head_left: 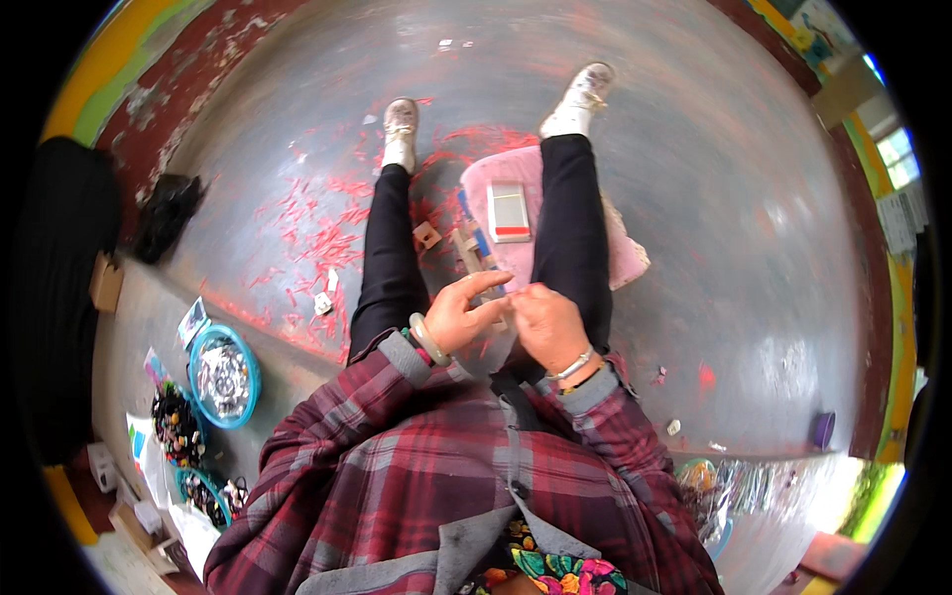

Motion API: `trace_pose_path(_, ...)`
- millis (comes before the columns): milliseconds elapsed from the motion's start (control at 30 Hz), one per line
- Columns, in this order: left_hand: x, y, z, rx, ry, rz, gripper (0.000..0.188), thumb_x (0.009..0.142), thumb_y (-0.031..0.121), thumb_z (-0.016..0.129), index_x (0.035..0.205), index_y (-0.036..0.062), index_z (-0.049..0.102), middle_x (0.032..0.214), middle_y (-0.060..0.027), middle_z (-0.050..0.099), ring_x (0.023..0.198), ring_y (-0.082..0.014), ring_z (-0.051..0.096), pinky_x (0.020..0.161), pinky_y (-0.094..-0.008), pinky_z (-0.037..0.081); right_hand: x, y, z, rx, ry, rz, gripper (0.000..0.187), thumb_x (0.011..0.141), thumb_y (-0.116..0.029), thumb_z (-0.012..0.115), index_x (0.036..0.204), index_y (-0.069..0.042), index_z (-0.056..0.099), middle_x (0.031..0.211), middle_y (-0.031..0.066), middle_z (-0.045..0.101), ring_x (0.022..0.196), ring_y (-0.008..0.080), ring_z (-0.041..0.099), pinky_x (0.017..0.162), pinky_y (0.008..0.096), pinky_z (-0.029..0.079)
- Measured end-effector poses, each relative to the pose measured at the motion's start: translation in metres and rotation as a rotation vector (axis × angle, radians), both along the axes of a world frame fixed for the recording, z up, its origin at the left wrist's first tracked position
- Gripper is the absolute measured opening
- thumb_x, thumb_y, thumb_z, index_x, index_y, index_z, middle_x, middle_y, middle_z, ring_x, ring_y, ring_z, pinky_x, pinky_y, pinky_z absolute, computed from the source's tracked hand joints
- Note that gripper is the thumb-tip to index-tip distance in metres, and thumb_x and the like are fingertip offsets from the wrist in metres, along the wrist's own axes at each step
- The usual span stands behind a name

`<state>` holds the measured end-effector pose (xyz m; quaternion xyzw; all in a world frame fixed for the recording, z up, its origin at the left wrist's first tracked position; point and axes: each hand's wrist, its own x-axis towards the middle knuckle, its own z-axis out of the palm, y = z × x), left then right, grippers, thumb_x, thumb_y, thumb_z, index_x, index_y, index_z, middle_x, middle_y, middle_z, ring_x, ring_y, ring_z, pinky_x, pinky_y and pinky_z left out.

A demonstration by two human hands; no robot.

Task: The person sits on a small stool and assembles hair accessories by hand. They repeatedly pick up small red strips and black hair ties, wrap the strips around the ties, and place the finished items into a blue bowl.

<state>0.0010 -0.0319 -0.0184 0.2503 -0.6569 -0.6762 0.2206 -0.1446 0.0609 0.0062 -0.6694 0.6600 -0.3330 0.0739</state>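
My left hand (461,312) and my right hand (547,325) meet in front of my chest, fingertips touching over a small thin piece I cannot make out. The left index finger points right toward the right hand's pinched fingers. A pale bangle rings my left wrist, a thin bracelet my right. Below the hands are my legs in black trousers and light shoes. A pink cloth (491,188) lies between and under my right leg, with a small white and red box (509,211) on it.
Red shavings (317,233) litter the grey floor. A blue bowl (224,376) of shiny bits, beads (176,424) and packets lie at left. A black bag (167,213) sits farther left. Shiny foil pieces (739,491) lie at right, with a purple cup (823,429).
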Motion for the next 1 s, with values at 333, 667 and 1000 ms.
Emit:
trace_pose_path(333, -0.014, 0.008, -0.022, 0.006, 0.059, 0.177, 0.020, 0.090, 0.011, 0.052, 0.098, -0.0036, 0.063, 0.077, -0.0021, 0.063, 0.066, -0.0055, 0.053, 0.059, -0.0199, 0.045, 0.016, 0.008, -0.001, 0.066, 0.118, 0.061, 0.010, 0.076, -0.010, 0.050, 0.076, -0.003, 0.058, 0.081, 0.0127, 0.058, 0.079, 0.0285, 0.059, 0.072, 0.0358, 0.048)
trace_pose_path(667, -0.017, 0.013, -0.009, 0.014, 0.012, 0.197, 0.023, 0.092, 0.014, 0.051, 0.102, -0.0030, 0.062, 0.093, -0.0065, 0.065, 0.082, -0.0109, 0.060, 0.067, -0.0214, 0.050, -0.039, 0.086, 0.027, -0.067, 0.015, -0.084, 0.021, 0.079, -0.010, 0.054, 0.098, -0.005, 0.060, 0.095, 0.0116, 0.059, 0.082, 0.0278, 0.060, 0.071, 0.0355, 0.050)
trace_pose_path(1000, -0.013, 0.013, -0.024, -0.009, 0.075, 0.127, 0.022, 0.092, 0.011, 0.050, 0.101, -0.0058, 0.061, 0.093, -0.0086, 0.064, 0.085, -0.0128, 0.061, 0.077, -0.0232, 0.050, -0.093, 0.347, -0.037, 1.075, 0.096, -0.320, 0.021, 0.075, -0.021, 0.059, 0.093, -0.010, 0.063, 0.088, 0.0109, 0.063, 0.084, 0.0310, 0.060, 0.075, 0.0411, 0.048)
